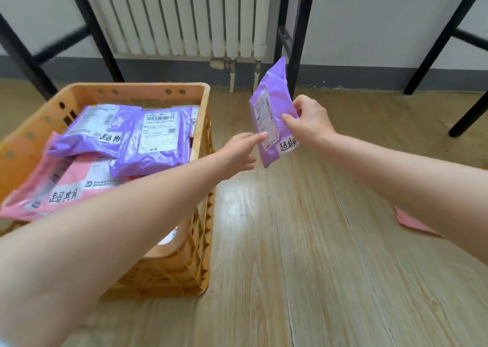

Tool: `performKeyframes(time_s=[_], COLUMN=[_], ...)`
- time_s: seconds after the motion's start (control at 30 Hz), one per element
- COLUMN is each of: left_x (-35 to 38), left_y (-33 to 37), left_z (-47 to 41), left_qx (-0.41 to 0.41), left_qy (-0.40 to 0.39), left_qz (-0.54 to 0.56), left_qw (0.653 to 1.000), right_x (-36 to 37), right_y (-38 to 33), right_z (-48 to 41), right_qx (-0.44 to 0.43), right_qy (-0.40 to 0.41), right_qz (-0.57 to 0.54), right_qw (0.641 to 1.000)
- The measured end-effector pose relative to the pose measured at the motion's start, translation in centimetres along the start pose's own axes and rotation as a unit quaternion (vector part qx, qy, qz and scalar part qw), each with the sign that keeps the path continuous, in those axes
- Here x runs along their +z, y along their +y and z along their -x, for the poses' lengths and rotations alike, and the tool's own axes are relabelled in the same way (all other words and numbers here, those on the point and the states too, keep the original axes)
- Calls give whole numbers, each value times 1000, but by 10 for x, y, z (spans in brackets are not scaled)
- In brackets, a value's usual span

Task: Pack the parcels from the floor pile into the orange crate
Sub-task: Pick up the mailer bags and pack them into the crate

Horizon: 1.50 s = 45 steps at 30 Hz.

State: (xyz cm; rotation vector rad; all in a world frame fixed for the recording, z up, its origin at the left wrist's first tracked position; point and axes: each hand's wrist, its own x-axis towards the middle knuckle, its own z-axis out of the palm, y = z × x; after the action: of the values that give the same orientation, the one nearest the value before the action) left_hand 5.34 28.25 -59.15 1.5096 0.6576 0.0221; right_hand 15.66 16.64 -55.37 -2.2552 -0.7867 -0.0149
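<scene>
My right hand (310, 121) pinches a small purple parcel (274, 103) by its right edge and holds it upright in the air, to the right of the orange crate (203, 177). My left hand (241, 150) reaches across the crate's right rim, its fingertips touching the parcel's white label. Inside the crate lie two purple parcels (155, 138) on top of a pink parcel (76, 185), each with a label.
A pink parcel corner (414, 221) shows on the wooden floor under my right forearm. Black table legs (435, 35) and a white radiator (179, 16) stand along the far wall. Bare floor lies to the right of the crate.
</scene>
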Motion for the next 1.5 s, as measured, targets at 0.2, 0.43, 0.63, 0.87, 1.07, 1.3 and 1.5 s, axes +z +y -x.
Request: performKeyframes(time_s=[0.2,0.43,0.63,0.87,1.07,1.3,1.5], left_x=[-50,-119,-180,-246,-289,-298,-301], left_y=[22,34,21,-12,-35,-41,-47], left_z=[15,37,59,95,118,110,109], left_qx=[57,105,92,75,22,24,22], left_qy=[29,100,187,296,362,432,435], left_qz=[67,142,183,122,20,-59,-177], left_qw=[996,979,961,944,932,900,883], right_x=[6,19,56,122,160,189,206], right_y=[-62,-118,-146,-168,-180,-183,-187], right_z=[-2,0,11,31,39,32,30], right_qx=[-36,-67,-81,-129,-146,-111,-101], right_qy=[57,45,12,-94,-162,-174,-192], right_qz=[-143,-236,-234,-153,-41,11,52], right_qw=[987,968,969,975,975,978,975])
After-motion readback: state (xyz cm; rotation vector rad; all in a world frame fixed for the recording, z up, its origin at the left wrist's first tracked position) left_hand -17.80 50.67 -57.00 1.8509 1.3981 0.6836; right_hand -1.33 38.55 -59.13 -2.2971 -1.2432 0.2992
